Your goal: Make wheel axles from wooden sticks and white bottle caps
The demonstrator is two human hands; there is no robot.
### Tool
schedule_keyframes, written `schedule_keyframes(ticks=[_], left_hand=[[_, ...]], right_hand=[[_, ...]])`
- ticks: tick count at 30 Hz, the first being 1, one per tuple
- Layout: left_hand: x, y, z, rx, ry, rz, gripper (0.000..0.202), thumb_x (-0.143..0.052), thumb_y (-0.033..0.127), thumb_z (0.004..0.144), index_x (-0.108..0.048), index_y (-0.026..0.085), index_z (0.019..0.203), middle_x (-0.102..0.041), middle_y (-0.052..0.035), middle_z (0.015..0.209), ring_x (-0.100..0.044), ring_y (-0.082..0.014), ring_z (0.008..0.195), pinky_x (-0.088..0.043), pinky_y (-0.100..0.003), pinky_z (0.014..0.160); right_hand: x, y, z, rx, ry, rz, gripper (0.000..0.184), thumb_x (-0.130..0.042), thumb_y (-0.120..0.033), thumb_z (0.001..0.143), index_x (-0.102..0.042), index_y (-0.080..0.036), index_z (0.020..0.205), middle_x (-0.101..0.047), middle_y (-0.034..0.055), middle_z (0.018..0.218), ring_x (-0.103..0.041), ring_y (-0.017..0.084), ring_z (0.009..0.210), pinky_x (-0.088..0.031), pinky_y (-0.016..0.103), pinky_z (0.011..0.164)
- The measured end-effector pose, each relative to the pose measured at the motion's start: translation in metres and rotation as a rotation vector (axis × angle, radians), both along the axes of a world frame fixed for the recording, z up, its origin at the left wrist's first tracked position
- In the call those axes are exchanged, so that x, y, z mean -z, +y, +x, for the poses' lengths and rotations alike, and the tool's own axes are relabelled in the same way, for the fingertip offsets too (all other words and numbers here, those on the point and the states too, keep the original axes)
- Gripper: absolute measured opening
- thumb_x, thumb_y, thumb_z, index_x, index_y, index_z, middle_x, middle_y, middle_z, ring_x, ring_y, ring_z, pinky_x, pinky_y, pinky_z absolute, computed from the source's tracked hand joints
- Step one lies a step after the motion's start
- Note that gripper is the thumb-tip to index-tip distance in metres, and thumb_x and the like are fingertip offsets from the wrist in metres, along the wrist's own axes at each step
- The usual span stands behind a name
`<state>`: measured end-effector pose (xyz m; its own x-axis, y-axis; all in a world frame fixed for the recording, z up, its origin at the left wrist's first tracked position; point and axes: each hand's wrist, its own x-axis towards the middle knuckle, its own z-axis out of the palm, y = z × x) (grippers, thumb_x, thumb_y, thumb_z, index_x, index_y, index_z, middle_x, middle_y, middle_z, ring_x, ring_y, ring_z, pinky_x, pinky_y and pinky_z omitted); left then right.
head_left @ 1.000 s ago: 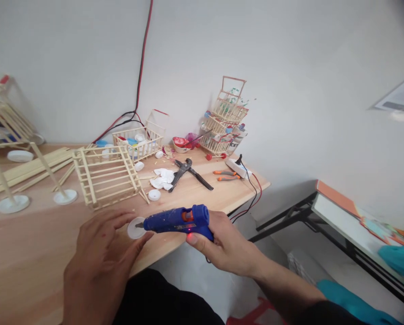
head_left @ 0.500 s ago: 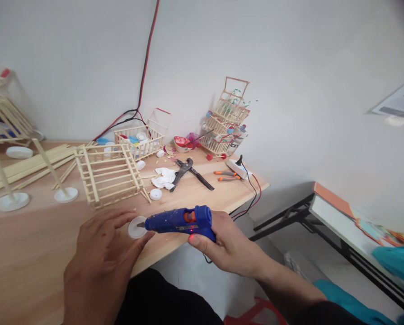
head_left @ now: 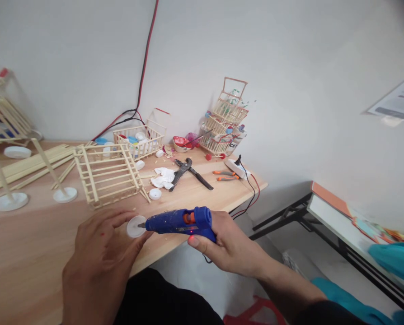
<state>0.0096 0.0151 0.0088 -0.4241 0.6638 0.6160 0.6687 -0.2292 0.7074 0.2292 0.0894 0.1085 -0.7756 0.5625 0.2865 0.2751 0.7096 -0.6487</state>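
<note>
Between the thumb and fingers of my left hand [head_left: 100, 262] is a round white bottle cap [head_left: 134, 227], its hollow side turned up towards me. My right hand [head_left: 232, 243] grips a blue hot glue gun [head_left: 178, 220] with a small red light glowing on it. The gun's metal nozzle points left and reaches over the middle of the cap. Whether the tip touches the cap, I cannot tell. Just beyond my hands lies a basket frame of wooden sticks [head_left: 109, 176], with a loose white cap [head_left: 155, 194] to its right.
Black-handled cutters [head_left: 190, 174], crumpled white tissue [head_left: 163, 178] and orange-grey pliers [head_left: 226, 175] lie farther back. A power strip [head_left: 237, 169] sits near the table's right edge. Stick carts [head_left: 224, 122] stand stacked by the wall. Sticks on white discs [head_left: 65, 194] stand at left.
The view has shifted very slightly. The glue gun and the cap keep nearly the same position against each other, nozzle still over the cap.
</note>
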Motion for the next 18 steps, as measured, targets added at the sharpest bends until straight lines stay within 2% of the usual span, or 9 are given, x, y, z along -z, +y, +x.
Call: schedule_keyframes(ticks=[5,14,18], left_hand=[[0.0008,-0.0002,-0.0013,0.019,0.028,0.026,0.027,-0.061,0.053,0.098,-0.067,0.035,0.116,-0.071,-0.0055,0.122,-0.064,-0.0327,0.124,-0.051,-0.060,0.111],[0.0043,0.0001,-0.0060,0.010,0.042,-0.011,0.029,-0.062,0.053,0.097,-0.066,0.034,0.119,-0.070,-0.0061,0.125,-0.063,-0.0345,0.124,-0.050,-0.059,0.112],[0.0059,-0.0008,-0.0100,0.068,0.085,-0.016,0.029,-0.063,0.050,0.098,-0.065,0.033,0.121,-0.068,-0.0067,0.126,-0.061,-0.0328,0.127,-0.048,-0.057,0.114]], right_hand=[[0.0006,-0.0009,-0.0007,-0.011,0.024,0.011,0.017,-0.062,-0.031,0.103,-0.069,-0.016,0.103,-0.069,0.0009,0.084,-0.057,0.010,0.070,-0.048,0.020,0.070],[0.0023,0.0000,-0.0005,-0.007,0.019,0.001,0.027,-0.058,-0.041,0.106,-0.067,-0.016,0.105,-0.065,0.0004,0.083,-0.054,0.011,0.071,-0.048,0.021,0.071],[0.0032,0.0011,0.0003,0.001,0.004,0.024,0.027,-0.058,-0.041,0.105,-0.064,-0.016,0.097,-0.062,0.0006,0.082,-0.054,0.011,0.071,-0.046,0.022,0.070]])
